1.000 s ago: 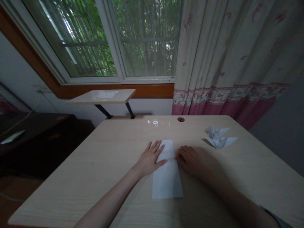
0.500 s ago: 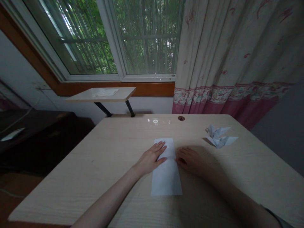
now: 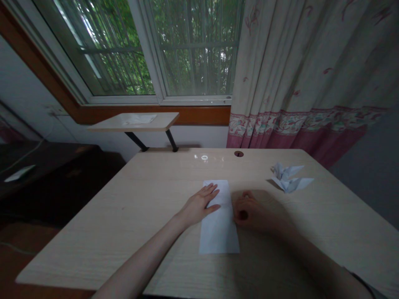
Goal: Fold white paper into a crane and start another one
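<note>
Paper strip [image 3: 219, 232] lies flat mid-desk [image 3: 131, 207]. Left hand [image 3: 198, 206] rests on it, fingers open and spread; right hand [image 3: 251, 214] is curled at its right edge, grip on the paper untellable. Risk: pressure from either hand could skew the strip. Folded paper figures [image 3: 288, 178] sit far right, clear of the hands.

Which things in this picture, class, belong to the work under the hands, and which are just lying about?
In use: left hand resting on the white paper strip; right hand curled at its edge.

Lying about: folded paper figures; sheet of paper on the small shelf; white slip on the dark cabinet.
</note>
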Available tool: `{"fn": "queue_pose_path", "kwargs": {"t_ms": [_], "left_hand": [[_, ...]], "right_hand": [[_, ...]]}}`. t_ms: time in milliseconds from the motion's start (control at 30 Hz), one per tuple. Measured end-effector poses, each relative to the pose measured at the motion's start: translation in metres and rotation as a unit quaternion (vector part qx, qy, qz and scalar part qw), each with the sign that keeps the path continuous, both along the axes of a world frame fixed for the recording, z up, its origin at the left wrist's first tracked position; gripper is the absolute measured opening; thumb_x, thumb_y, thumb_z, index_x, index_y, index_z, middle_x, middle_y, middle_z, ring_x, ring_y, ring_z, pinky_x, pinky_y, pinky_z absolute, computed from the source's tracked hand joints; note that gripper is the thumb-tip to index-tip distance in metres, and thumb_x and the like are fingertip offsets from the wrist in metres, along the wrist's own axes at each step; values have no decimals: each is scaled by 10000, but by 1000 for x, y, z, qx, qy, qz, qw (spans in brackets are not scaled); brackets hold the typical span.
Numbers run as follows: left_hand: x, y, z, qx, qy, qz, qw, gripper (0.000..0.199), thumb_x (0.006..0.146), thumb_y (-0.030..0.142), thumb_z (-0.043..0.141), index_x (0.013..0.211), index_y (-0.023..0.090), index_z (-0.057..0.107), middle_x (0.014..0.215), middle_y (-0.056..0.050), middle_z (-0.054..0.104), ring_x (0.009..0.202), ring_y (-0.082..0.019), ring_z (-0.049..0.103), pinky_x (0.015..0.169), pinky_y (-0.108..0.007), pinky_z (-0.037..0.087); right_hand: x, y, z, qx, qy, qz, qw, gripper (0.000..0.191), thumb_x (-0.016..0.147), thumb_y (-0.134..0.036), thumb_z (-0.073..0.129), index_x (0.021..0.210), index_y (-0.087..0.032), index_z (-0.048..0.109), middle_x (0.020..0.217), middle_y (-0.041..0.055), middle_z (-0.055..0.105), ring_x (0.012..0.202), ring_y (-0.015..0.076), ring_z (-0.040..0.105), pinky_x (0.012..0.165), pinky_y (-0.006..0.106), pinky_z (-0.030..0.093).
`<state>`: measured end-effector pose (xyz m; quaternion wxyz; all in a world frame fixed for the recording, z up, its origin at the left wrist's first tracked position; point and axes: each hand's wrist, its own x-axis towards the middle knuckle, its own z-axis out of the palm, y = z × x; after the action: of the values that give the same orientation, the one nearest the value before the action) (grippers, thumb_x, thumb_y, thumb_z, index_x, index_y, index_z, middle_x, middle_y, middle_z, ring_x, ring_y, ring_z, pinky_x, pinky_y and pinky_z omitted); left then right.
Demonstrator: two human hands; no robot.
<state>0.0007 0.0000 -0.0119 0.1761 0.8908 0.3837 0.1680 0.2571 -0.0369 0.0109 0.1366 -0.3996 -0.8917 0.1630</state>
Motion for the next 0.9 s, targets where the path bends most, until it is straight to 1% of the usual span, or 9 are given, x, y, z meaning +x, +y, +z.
{"fn": "queue_pose_path", "kwargs": {"t_ms": [133,267,333,433,533,700,833,900], "left_hand": [[0,1,-2,1,-6,3,1000,544,959,502,567,1450,282,482,1558,-63,369,1455,-242,345,1206,-463,306],[0,2,-4,4,-6,1,1000,546,956,511,566,1444,276,491,1555,-66,378,1460,-243,335,1205,-462,308],[-1,2,-5,10,-11,-3,1000,544,957,515,562,1437,269,500,1549,-71,390,1461,-242,333,1203,-462,314],[-1,2,-5,15,-18,-6,1000,544,957,517,559,1432,257,507,1542,-77,408,1461,-243,336,1200,-462,321],[0,2,-4,12,-11,-6,1000,545,963,515,550,1436,249,500,1549,-80,398,1469,-243,323,1203,-467,311],[1,1,-2,10,3,-4,1000,553,971,525,527,1434,223,504,1550,-93,398,1475,-245,313,1210,-462,296],[1,1,-2,17,-9,-1,1000,553,963,528,543,1433,240,505,1544,-78,411,1466,-239,334,1208,-452,307],[1,1,-3,19,-17,-2,1000,555,959,525,551,1435,243,503,1540,-77,418,1459,-241,348,1203,-451,320]], "right_hand": [[1,-3,3,-38,19,10,999,156,764,-107,622,642,-198,586,682,-37,662,685,135,590,972,366,364],[1,-5,6,-82,26,13,996,144,760,-134,665,645,-195,605,679,-59,676,664,111,604,1010,355,335],[1,-5,9,-93,24,16,995,162,758,-160,699,629,-192,607,663,-67,674,648,104,605,1016,357,331],[0,-8,12,-103,24,15,994,187,746,-155,731,612,-184,603,651,-72,668,635,97,603,1031,360,313],[-1,-10,16,-117,16,17,993,210,713,-182,785,615,-185,599,652,-75,662,646,103,600,1037,377,301],[-5,-15,18,-104,-2,13,994,316,579,-239,871,623,-198,561,690,-62,627,757,158,575,968,368,346],[-6,-18,16,-102,-6,28,994,360,551,-278,889,650,-199,551,708,-67,616,750,157,555,971,374,341],[-6,-19,18,-98,-16,29,995,353,562,-290,887,658,-203,559,724,-63,625,797,168,562,954,354,352]]}}
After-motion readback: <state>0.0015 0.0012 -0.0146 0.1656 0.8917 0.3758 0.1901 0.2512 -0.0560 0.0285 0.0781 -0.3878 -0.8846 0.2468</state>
